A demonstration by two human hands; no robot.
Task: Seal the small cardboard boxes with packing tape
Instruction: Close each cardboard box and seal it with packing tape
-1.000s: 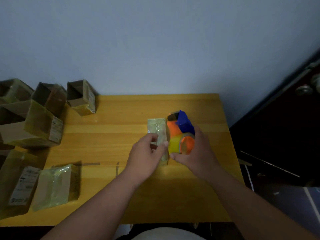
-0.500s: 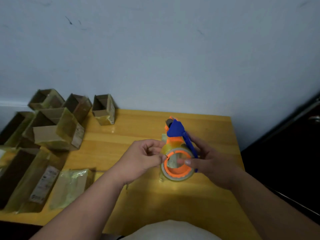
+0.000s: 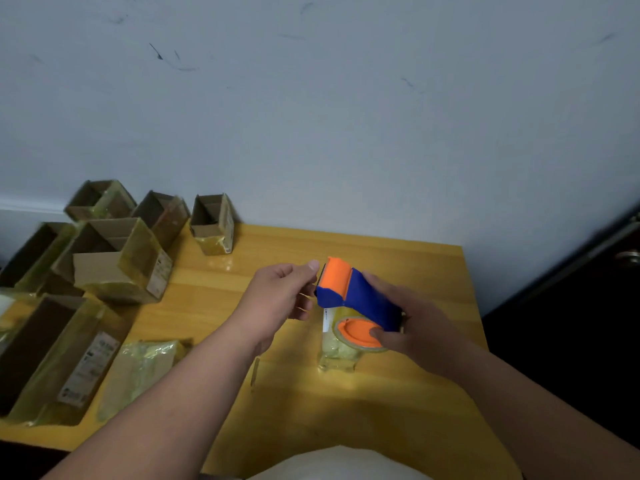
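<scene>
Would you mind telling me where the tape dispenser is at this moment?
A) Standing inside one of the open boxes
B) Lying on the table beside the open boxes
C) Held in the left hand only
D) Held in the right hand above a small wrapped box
D: the right hand grips the tape dispenser off the table, over the small wrapped box, while the left hand pinches at its front edge.

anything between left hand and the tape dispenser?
Head view: nothing solid between the left hand and the tape dispenser; a thin tape strand may bridge the narrow gap, too blurred to confirm.
</scene>
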